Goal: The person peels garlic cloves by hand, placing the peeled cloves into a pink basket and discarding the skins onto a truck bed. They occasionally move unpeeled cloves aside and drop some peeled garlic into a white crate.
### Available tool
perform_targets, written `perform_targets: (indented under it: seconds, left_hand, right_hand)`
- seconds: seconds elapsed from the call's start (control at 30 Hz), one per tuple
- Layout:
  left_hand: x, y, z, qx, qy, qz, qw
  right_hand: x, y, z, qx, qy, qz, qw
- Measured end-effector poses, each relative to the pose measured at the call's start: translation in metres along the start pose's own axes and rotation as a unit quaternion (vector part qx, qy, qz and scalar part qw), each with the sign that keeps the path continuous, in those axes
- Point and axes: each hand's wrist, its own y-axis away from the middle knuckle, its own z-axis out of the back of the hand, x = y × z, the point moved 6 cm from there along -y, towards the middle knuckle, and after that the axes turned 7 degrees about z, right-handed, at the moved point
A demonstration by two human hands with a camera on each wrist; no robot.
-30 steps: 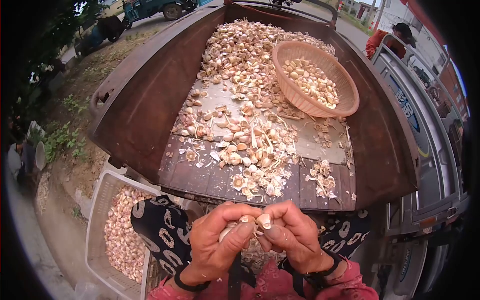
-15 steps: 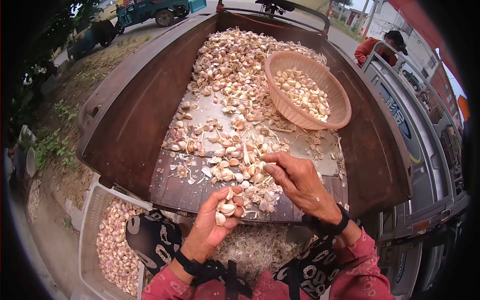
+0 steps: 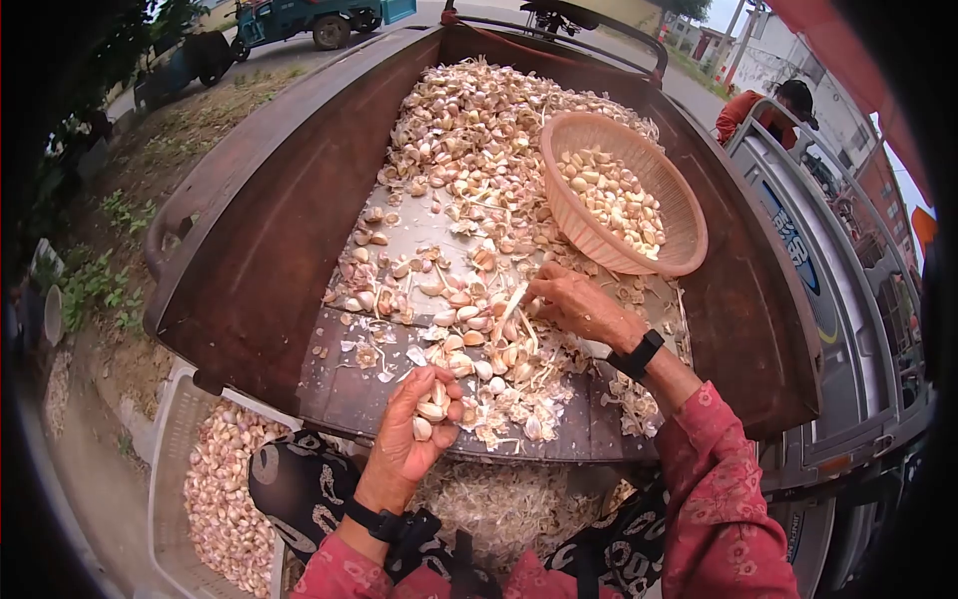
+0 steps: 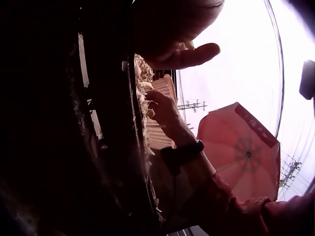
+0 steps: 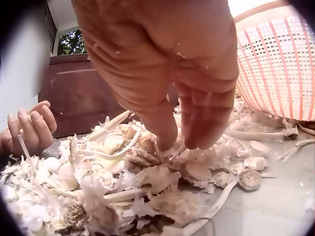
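Note:
Several pale garlic cloves [image 3: 432,401] lie in my left hand [image 3: 407,431], its fingers curled round them above the front edge of the cart bed. My right hand [image 3: 584,302] reaches forward over the loose garlic [image 3: 464,324], palm down. In the right wrist view its bent fingers [image 5: 202,123] point down into papery skins and dry stalks [image 5: 130,194], the fingertips partly buried among them. A pale stalk [image 3: 512,302] stands just beside these fingertips in the head view. I cannot tell whether they pinch anything.
A large heap of garlic [image 3: 459,130] fills the far end of the brown metal cart [image 3: 264,230]. An orange plastic basket [image 3: 684,215] of cloves stands at its right. Below left, a white crate [image 3: 165,499] holds more garlic. Another person [image 3: 738,115] is beyond the grey vehicle [image 3: 838,290].
My hands have come apart from working together at the cart's edge. The left keeps cloves and has moved slightly left and forward; the right has reached forward into the loose garlic.

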Motion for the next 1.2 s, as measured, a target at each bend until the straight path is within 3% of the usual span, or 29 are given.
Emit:
perform_targets:
  seconds: [0.13, 0.2, 0.27, 0.3, 0.33, 0.37, 0.4, 0.43, 0.47, 0.53, 0.6, 0.7, 0.8, 0.87, 0.93, 1.0, 1.03, 1.07, 1.1, 1.13, 1.17, 1.2]
  left_hand:
    - [0.001, 0.0, -0.002, -0.023, -0.019, -0.014, 0.999]
    - [0.0, 0.0, -0.001, -0.021, -0.039, -0.028, 0.999]
    - [0.001, 0.002, 0.001, -0.023, -0.051, -0.033, 0.998]
    - [0.001, 0.002, -0.001, -0.021, -0.062, -0.038, 0.997]
    - [-0.001, 0.003, -0.002, -0.021, -0.063, -0.04, 0.997]
    - [-0.001, 0.004, -0.005, -0.02, -0.071, -0.039, 0.997]
    - [-0.001, 0.004, -0.007, -0.019, -0.079, -0.037, 0.996]
    - [0.001, 0.005, -0.01, -0.02, -0.079, -0.035, 0.996]
    - [0.002, 0.007, -0.013, -0.03, -0.117, -0.045, 0.992]
    - [0.007, 0.012, -0.021, -0.044, -0.156, -0.053, 0.985]
    - [0.014, 0.019, -0.039, -0.044, -0.198, -0.054, 0.978]
    - [0.016, 0.026, -0.051, -0.041, -0.225, -0.049, 0.972]
    - [0.01, 0.027, -0.049, -0.034, -0.237, -0.051, 0.97]
    - [0.0, 0.022, -0.037, -0.044, -0.234, -0.074, 0.968]
    - [-0.005, 0.017, -0.027, -0.058, -0.222, -0.081, 0.97]
    - [-0.004, 0.012, -0.016, -0.069, -0.219, -0.079, 0.97]
    - [-0.004, 0.011, -0.016, -0.067, -0.22, -0.077, 0.97]
    - [-0.004, 0.01, -0.016, -0.065, -0.216, -0.084, 0.971]
    - [-0.003, 0.01, -0.015, -0.063, -0.212, -0.089, 0.971]
    - [-0.002, 0.009, -0.013, -0.063, -0.211, -0.087, 0.972]
    - [-0.003, 0.007, -0.011, -0.064, -0.214, -0.089, 0.971]
    - [-0.004, 0.007, -0.01, -0.064, -0.216, -0.092, 0.97]
  right_hand:
    - [0.004, 0.004, -0.01, 0.024, 0.066, 0.018, 0.997]
    - [-0.003, 0.01, -0.014, -0.004, 0.061, 0.021, 0.998]
    - [-0.009, 0.017, -0.01, -0.045, -0.059, -0.02, 0.997]
    - [-0.016, 0.024, -0.01, -0.057, -0.089, -0.092, 0.99]
    - [-0.01, 0.027, -0.007, -0.058, -0.089, -0.091, 0.99]
    - [-0.013, 0.035, -0.01, -0.091, -0.284, -0.16, 0.941]
    - [-0.013, 0.044, -0.016, -0.12, -0.466, -0.223, 0.848]
    - [-0.001, 0.048, -0.016, -0.124, -0.525, -0.237, 0.808]
    - [0.008, 0.054, -0.015, -0.125, -0.526, -0.239, 0.807]
    - [0.032, 0.061, -0.024, -0.097, -0.668, -0.218, 0.705]
    - [0.054, 0.069, -0.032, -0.078, -0.74, -0.199, 0.637]
    - [0.093, 0.069, -0.021, -0.083, -0.753, -0.182, 0.626]
    - [0.131, 0.076, -0.003, -0.078, -0.739, -0.145, 0.654]
    - [0.176, 0.079, 0.032, -0.081, -0.738, -0.076, 0.666]
    - [0.215, 0.087, 0.071, -0.121, -0.599, 0.102, 0.785]
    - [0.255, 0.092, 0.103, -0.144, -0.58, 0.209, 0.774]
    - [0.277, 0.09, 0.088, 0.059, -0.733, 0.092, 0.672]
    - [0.301, 0.1, 0.071, 0.257, -0.821, -0.034, 0.509]
    - [0.306, 0.103, 0.064, 0.255, -0.822, -0.035, 0.509]
    - [0.3, 0.096, 0.088, 0.012, -0.756, 0.165, 0.634]
    - [0.299, 0.109, 0.117, -0.232, -0.598, 0.346, 0.685]
    - [0.297, 0.11, 0.118, -0.231, -0.598, 0.345, 0.685]
